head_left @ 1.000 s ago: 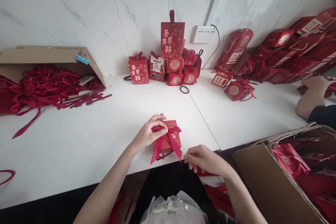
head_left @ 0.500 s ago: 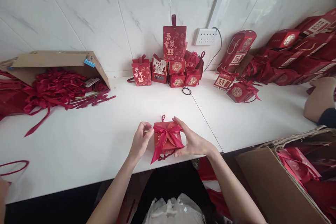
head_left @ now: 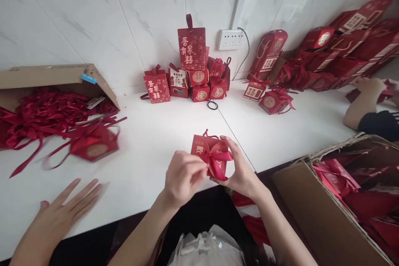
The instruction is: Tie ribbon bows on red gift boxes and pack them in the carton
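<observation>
A small red gift box (head_left: 198,143) is at the front of the white table, its top turned toward me, with a twisted cord along its far edge. A bright pink-red ribbon (head_left: 220,169) is tied in a bow on it. My right hand (head_left: 241,171) grips the box's right side, thumb at the near corner and fingers at the far one. My left hand (head_left: 184,176) has its fingertips pinched at the left of the bow, on the ribbon. Its fingers cover part of the box's left side.
A cardboard box (head_left: 102,87) of red ribbons lies at left. Beside it is a blurred red box (head_left: 93,143), above a co-worker's open hand (head_left: 67,212). Finished boxes (head_left: 191,50) stand by the wall. Another person's hand (head_left: 370,87) works at right, behind a carton (head_left: 305,199).
The gift box has turned, and my left hand has moved onto its ribbon. At left, a co-worker's hand has come in and another red box has appeared by the ribbon carton.
</observation>
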Tool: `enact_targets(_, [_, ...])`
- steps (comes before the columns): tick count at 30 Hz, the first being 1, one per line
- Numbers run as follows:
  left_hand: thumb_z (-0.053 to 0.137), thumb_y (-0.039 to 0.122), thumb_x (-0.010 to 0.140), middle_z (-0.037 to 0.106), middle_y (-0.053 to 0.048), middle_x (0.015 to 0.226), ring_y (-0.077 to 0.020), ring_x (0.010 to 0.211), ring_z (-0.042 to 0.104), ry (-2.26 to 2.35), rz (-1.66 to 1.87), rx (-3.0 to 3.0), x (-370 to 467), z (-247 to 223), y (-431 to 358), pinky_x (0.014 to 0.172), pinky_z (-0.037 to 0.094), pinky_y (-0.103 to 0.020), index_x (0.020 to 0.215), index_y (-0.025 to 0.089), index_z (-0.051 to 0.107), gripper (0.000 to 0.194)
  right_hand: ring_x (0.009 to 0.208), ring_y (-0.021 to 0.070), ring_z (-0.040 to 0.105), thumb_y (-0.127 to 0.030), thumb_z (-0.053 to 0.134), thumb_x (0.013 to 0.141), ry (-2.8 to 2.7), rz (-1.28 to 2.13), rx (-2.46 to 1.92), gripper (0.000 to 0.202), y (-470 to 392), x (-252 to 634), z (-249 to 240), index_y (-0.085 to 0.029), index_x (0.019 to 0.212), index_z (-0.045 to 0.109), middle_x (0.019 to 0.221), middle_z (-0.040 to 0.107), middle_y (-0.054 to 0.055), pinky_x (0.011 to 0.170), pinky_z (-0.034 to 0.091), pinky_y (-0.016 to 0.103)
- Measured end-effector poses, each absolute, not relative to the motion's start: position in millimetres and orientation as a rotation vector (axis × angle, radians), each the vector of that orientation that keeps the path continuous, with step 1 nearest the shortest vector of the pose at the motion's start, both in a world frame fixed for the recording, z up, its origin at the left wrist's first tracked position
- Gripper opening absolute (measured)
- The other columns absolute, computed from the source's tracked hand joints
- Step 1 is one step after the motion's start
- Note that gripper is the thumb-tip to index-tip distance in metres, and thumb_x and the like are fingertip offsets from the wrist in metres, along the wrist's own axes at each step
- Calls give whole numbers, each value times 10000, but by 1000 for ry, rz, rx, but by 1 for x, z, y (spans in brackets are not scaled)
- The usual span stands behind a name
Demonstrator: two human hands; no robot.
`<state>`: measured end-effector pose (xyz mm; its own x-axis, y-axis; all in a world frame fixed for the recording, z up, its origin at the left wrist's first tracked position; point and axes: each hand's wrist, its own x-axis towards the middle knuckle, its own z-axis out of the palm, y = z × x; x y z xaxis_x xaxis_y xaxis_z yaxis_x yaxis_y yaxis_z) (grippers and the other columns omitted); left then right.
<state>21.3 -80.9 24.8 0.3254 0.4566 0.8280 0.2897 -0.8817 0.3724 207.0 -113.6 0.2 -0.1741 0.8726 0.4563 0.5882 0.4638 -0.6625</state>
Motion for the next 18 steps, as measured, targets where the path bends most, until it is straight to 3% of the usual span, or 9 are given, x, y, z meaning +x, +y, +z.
enact_targets(6, [521, 77, 791, 636, -5, 719, -117, 635, 580, 157, 1629, 2778, 48, 49, -99, 561, 461, -281, 777, 202, 622, 162, 1337, 327, 295, -376, 701, 735, -1763, 260, -1215, 932, -142, 224, 21, -314, 1439, 94, 1425, 320, 121, 1068, 313, 559])
enact_targets(13, [559, 81, 807, 625, 5, 714, -97, 617, 571, 44, 1591, 2739, 70, 61, -112, 530, 469, -271, 744, 179, 635, 139, 1346, 318, 287, -297, 728, 719, -1672, 212, -1218, 941, -167, 243, 31, -320, 1440, 124, 1437, 320, 98, 1081, 307, 549])
enact_targets(18, [563, 56, 813, 621, 6, 740, -93, 635, 584, -11, 1557, 2674, 90, 67, -118, 547, 478, -269, 777, 144, 631, 117, 1350, 294, 287, -209, 728, 708, -1637, 148, -1181, 931, -180, 259, 30, -265, 1441, 156, 1449, 293, 121, 1072, 339, 513])
